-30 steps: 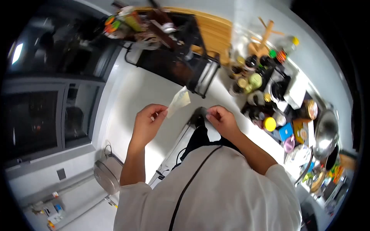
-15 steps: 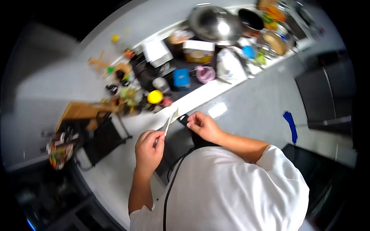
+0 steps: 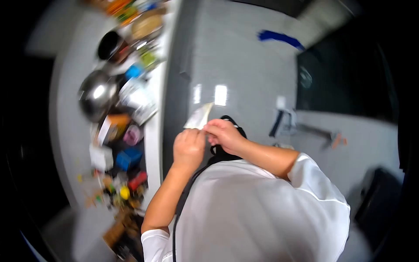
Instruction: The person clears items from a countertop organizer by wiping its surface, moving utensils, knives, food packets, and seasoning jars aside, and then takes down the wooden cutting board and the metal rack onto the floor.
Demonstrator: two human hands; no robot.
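Note:
My left hand (image 3: pixel 189 148) is closed around the lower end of a flat white packet (image 3: pixel 198 117), which sticks up past the fingers with a pale yellowish edge. Fingers of my right hand (image 3: pixel 224 136) are pinched at the packet's lower right corner, touching the left hand's fingertips. Whether the piece is a sealed packet or a folded sheet is hard to make out. Both hands are in front of my white shirt, above the grey floor. A black cord or strap (image 3: pixel 233 124) shows behind the right hand.
On the left, a white-edged counter (image 3: pixel 153 144) carries a steel wok lid (image 3: pixel 98 94), a dark pot (image 3: pixel 110 46), a white bag (image 3: pixel 137 98), a pink cup (image 3: pixel 133 134), a blue box (image 3: pixel 129 158) and several jars. A blue strip-like thing (image 3: pixel 279 37) lies on the floor (image 3: pixel 244 65).
The view has swung right, so the counter now runs down the left side. My hands have come together at the packet. The small black thing by my right hand no longer shows.

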